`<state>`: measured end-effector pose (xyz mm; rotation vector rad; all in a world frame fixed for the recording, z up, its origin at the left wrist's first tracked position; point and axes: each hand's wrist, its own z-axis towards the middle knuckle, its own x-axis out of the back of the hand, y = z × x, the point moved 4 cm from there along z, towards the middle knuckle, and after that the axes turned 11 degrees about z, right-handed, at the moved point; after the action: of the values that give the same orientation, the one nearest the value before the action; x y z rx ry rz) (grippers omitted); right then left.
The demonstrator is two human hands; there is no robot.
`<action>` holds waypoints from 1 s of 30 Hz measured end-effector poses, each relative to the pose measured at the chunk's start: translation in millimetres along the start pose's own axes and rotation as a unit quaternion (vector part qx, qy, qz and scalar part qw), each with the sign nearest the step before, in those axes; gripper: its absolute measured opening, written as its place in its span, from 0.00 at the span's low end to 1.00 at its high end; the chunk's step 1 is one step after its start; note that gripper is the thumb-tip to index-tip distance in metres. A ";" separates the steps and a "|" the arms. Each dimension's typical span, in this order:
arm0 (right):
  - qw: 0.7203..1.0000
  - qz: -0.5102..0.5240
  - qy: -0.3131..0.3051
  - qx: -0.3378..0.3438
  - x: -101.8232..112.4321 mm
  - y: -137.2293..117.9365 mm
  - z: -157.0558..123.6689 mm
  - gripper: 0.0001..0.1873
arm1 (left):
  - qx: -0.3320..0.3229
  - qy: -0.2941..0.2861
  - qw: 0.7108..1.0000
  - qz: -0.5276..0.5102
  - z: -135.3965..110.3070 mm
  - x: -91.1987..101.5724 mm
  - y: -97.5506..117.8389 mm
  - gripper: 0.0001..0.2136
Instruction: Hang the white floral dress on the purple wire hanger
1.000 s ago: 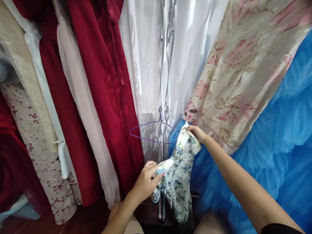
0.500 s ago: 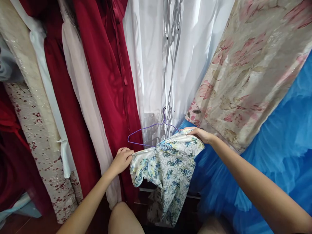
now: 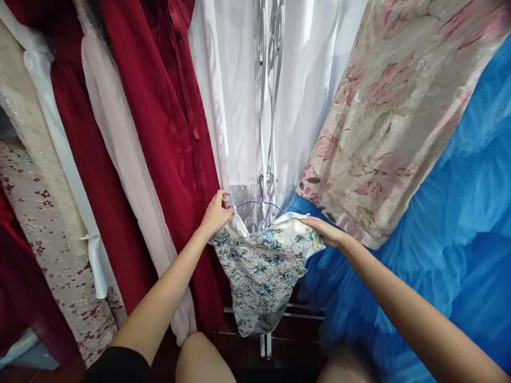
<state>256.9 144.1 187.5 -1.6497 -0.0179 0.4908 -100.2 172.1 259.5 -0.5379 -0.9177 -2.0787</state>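
Observation:
A small garment of white cloth with blue and green flowers hangs spread between my hands. My left hand pinches its left top corner against the left end of a thin purple wire hanger. My right hand grips the garment's right top edge, fingers closed on the cloth. The hanger's hook is caught on a silver metal stand behind the garment. Most of the hanger's lower wire is hidden by the cloth.
Long dresses hang close around: dark red ones and a pale pink one to the left, a white sheer curtain behind, a rose-patterned cloth and blue tulle to the right. My knees show below.
My left hand has risen and moved right to the hanger's left end, drawing the garment's corner up with it. The garment is now spread wider and higher over the hanger.

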 end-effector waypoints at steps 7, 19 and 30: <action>0.999 -0.002 0.027 0.033 22.7 29.1 -41.2 0.24 | 0.065 0.028 0.995 0.077 -8.9 7.2 -0.3 0.16; 0.931 -0.034 0.184 0.313 -7.5 -48.5 -39.4 0.22 | -0.020 0.003 0.998 0.063 -11.8 15.8 24.4 0.19; 0.865 -0.385 -0.133 0.294 -124.3 -21.3 -106.6 0.22 | 0.096 0.047 0.949 -0.295 -46.1 -0.3 44.7 0.33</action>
<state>184.6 10.2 251.6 -0.8507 -0.6505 0.0727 -67.4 118.0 248.4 -0.0523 -1.3243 -2.4709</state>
